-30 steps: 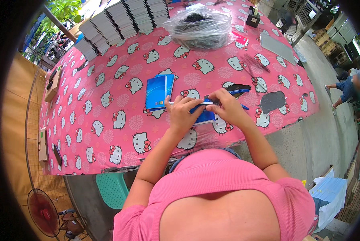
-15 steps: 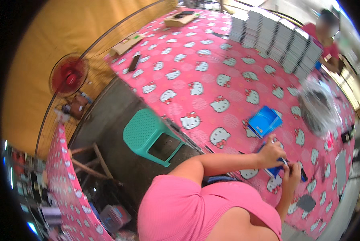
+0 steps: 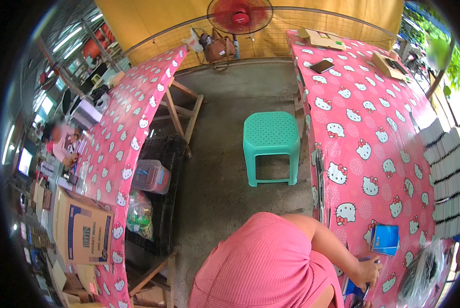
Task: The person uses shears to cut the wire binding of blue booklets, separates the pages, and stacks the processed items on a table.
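Note:
My left hand [image 3: 367, 272] is closed, its fingers curled over a blue notebook [image 3: 350, 287] on the pink tabletop. A thin, pale thing shows at its fingertips and again below the hand; its kind is too small to make out. At the very bottom edge only a sliver of my right hand [image 3: 367, 304] shows, beside something dark, and its fingers are hidden. Just beyond my left hand lie blue spiral notebooks [image 3: 385, 239], overlapping one another. To their lower right is a clear plastic bag [image 3: 420, 277] with dark contents.
Tall stacks of spiral-bound books [image 3: 451, 179] line the right table edge. A green stool [image 3: 271, 146] stands on the floor left of the table. Farther off are a phone [image 3: 322, 66] and cardboard trays [image 3: 322, 39]. On the left, a carton [image 3: 83, 226] stands by another pink-covered table [image 3: 118, 110].
The view has swung left, bringing the left table, the carton and a distant person into sight. My hands now appear lower, the right one almost cut off. My left hand stays over the blue notebook.

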The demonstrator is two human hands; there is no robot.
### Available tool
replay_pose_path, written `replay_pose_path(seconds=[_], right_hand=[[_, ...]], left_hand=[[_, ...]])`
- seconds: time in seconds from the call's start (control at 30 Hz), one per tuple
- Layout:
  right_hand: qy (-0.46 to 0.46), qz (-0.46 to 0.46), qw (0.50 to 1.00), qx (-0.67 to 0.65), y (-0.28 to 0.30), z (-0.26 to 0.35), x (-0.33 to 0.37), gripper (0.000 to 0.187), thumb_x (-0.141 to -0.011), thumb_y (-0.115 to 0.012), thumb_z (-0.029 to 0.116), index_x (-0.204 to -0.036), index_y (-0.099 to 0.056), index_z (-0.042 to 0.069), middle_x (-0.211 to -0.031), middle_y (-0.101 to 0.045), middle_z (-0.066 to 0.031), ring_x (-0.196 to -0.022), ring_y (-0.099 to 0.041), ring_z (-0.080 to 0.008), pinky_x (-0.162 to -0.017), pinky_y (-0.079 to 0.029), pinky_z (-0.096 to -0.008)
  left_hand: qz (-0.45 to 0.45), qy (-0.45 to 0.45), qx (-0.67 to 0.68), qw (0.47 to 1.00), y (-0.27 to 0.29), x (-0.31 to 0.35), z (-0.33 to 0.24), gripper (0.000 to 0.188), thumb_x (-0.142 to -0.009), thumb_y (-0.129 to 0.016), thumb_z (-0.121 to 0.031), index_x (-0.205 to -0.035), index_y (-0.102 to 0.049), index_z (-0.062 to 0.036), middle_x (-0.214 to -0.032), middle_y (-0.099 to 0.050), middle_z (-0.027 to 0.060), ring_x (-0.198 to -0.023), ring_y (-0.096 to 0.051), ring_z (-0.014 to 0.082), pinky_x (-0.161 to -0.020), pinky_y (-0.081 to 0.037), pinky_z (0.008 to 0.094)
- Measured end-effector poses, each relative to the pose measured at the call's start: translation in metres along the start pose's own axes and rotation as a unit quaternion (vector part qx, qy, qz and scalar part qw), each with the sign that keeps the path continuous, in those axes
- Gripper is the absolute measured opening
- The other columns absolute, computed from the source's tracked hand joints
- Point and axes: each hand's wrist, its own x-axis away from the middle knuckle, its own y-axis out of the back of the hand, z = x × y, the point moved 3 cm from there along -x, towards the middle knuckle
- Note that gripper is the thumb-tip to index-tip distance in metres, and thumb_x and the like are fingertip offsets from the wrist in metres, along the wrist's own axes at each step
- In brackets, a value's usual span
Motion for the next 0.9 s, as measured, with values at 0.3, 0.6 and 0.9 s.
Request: replay_pose_path(seconds=[0.3, 0.6, 0.9], right_hand=[[0.102, 0.075, 0.986, -0.109, 0.006, 0.020, -0.020, 0.027, -0.086, -0.059, 0.022, -0.088, -0.064, -0.004, -0.073, -0.064, -0.0159, -0.064, -0.057, -0.0191, -0.061, -0.046, -0.0351], [0.045, 0.091, 0.977, -0.188, -0.036, -0.029, -0.040, 0.025, -0.080, -0.065, 0.019, -0.090, -0.064, -0.003, -0.054, -0.053, -0.0079, -0.047, -0.042, -0.0143, -0.045, -0.037, -0.0352], [0.041, 0.121, 0.989, -0.075, -0.043, 0.001, -0.045, 0.030, -0.073, -0.069, 0.023, -0.074, -0.060, -0.005, -0.059, -0.055, -0.0215, -0.052, -0.055, -0.0363, -0.050, -0.042, -0.0417]], left_hand=[[-0.016, 0.006, -0.038, 0.999, 0.001, -0.008, 0.015, 0.026, -0.062, -0.068, -0.041, -0.077, -0.071, -0.0195, -0.081, -0.063, -0.0037, -0.105, -0.045, 0.0232, -0.095, -0.025, 0.0607], [-0.052, 0.025, -0.029, 0.998, -0.001, -0.013, 0.020, 0.034, -0.055, -0.072, -0.039, -0.082, -0.070, -0.0184, -0.081, -0.064, 0.0008, -0.099, -0.052, 0.0236, -0.083, -0.036, 0.0489], [-0.106, -0.031, -0.010, 0.994, 0.003, -0.008, 0.015, 0.041, -0.053, -0.066, -0.023, -0.092, -0.060, -0.0125, -0.087, -0.058, 0.0085, -0.087, -0.054, 0.0289, -0.073, -0.037, 0.0425]])
